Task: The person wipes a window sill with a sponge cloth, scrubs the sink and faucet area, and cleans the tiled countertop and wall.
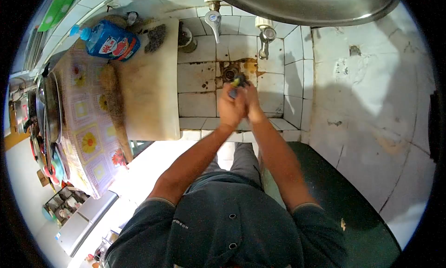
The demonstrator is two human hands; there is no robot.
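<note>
Both my hands are close together over the tiled sink (197,101), just in front of its stained drain hole (229,74). My left hand (230,106) is closed around a small dark object with a yellow-green part (236,82) and a blue-grey part near the thumb. Pressed against it from the right is my right hand (252,104), its fingers curled in at the dark end. The fingers and some blur cover much of this object, so its kind does not show.
Two taps (213,22) (265,38) project over the sink's back, below a large metal pan (316,8). A pale board (153,96) lies left, with a blue detergent bottle (111,41) and a dark scouring pad (155,38) behind. A small pot (187,41) stands in the sink's back-left corner.
</note>
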